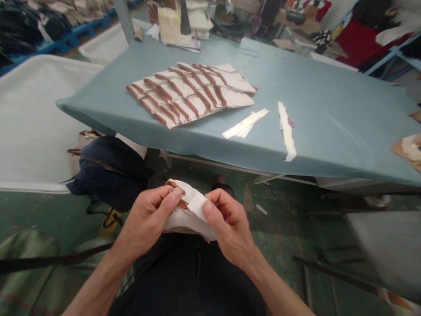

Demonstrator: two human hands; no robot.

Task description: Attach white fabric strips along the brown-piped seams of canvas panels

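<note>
In front of my lap, short of the table, I hold a cream cloth piece with brown edging (184,221). My left hand (151,215) is closed, its thumb and fingers pinching the brown-edged side. A short white strip (197,204) lies across the cloth's upper face. Its right end sits under the thumb of my right hand (228,224), which is also closed and seems to grip the cloth's right side along with the strip. My curled fingers hide the underside of the cloth.
On the blue-covered table (335,127) lie overlapping rows of brown-edged cloth pieces (194,94), loose white strips (246,124), and a long ragged strip (287,140) with a small pink item (291,123). A white bin (39,131) and dark blue bag (110,169) stand at left.
</note>
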